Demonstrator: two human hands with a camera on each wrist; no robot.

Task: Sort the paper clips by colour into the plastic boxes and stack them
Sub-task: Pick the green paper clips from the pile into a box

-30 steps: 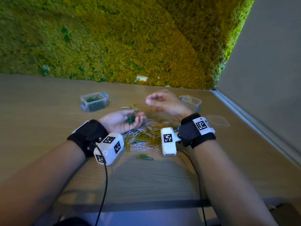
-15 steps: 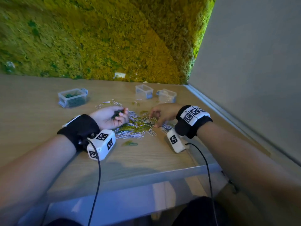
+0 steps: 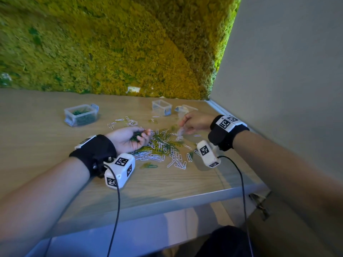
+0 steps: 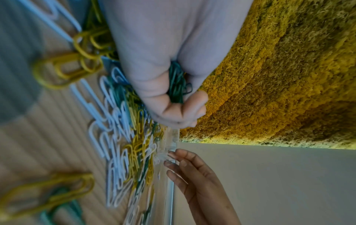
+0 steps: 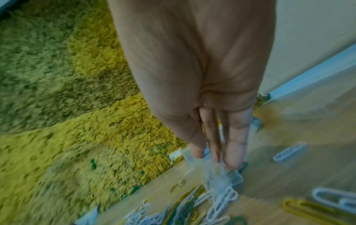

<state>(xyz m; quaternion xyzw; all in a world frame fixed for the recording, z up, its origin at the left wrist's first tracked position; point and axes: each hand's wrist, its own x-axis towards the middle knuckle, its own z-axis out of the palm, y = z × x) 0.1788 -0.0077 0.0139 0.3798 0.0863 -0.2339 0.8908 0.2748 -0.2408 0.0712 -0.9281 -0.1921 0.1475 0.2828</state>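
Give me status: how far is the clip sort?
Early. Done: green clips sit in one box. In hand: left hand holds a bunch of green clips; right hand picks at the pile. Left: white and yellow clips unsorted, second box looks empty, nothing stacked.

Loose clip pile (image 3: 163, 145) fills table (image 3: 37, 145) centre between left hand (image 3: 130, 139) and right hand (image 3: 194, 123). Box with green clips (image 3: 81, 115) stands far left, bare wood around it. Two clear boxes (image 3: 161, 107) block far side near moss wall (image 3: 111, 43). Plain wall (image 3: 287, 71) hems right edge. Near strip bare, bar two stray clips (image 3: 148, 166).
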